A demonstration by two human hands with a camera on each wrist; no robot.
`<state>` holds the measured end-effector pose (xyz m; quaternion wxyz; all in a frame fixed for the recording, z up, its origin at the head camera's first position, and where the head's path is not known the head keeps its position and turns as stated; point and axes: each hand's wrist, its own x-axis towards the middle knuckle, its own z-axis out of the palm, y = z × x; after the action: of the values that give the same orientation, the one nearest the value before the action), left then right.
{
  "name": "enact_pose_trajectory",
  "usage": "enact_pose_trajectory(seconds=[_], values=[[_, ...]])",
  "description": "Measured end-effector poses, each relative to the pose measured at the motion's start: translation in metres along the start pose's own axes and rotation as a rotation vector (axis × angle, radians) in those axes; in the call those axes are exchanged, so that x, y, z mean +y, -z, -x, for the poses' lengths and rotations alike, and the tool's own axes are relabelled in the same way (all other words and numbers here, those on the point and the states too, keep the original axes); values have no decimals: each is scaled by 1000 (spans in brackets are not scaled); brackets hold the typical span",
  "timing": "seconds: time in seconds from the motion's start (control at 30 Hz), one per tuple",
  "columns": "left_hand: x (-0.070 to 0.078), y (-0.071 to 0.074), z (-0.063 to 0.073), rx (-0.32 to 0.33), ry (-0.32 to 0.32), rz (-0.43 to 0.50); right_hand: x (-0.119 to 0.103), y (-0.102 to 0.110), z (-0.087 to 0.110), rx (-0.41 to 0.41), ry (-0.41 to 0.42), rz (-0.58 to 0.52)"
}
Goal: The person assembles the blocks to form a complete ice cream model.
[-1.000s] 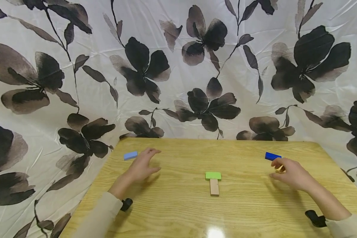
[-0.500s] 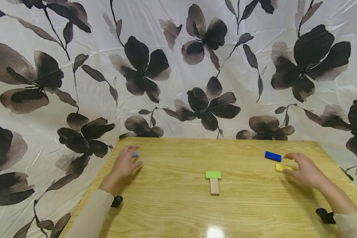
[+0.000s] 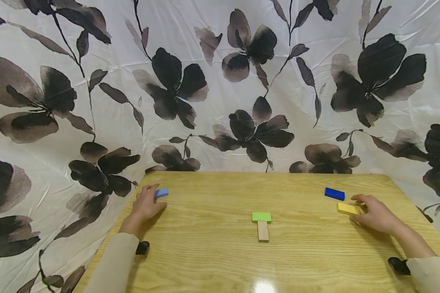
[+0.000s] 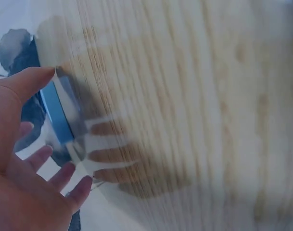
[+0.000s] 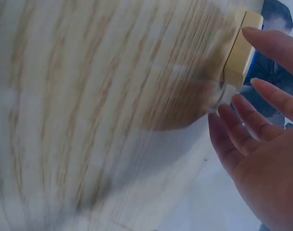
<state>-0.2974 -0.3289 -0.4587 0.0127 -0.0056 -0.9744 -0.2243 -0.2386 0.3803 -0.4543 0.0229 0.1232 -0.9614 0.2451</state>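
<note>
L hand (image 3: 144, 206) spread by lt blue block (image 3: 161, 193), R hand (image 3: 378, 214) spread by yellow block (image 3: 346, 208), no grip. Prob best: pinch sides low, R clear of navy block (image 3: 334, 193).

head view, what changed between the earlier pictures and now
The left hand has moved left, from the right side of the light blue block to its left end. The right hand has shifted right, uncovering most of the yellow block; whether it had been gripping that block is unclear. The light blue block, dark blue block, green block and tan block stayed put.
</note>
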Motion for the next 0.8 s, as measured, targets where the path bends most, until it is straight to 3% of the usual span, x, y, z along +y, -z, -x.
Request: enact_pose_trajectory(seconds=[0.3,0.6,0.8], values=[[-2,1,-1,-18,29,-26,7,0,-2,-27,-2,-19],[-11,6,-6,-2,-2,-88,12,4,-5,-66,-57,-52],[-16,5,-7,24,-25,-61,17,0,-4,-75,-65,-81]])
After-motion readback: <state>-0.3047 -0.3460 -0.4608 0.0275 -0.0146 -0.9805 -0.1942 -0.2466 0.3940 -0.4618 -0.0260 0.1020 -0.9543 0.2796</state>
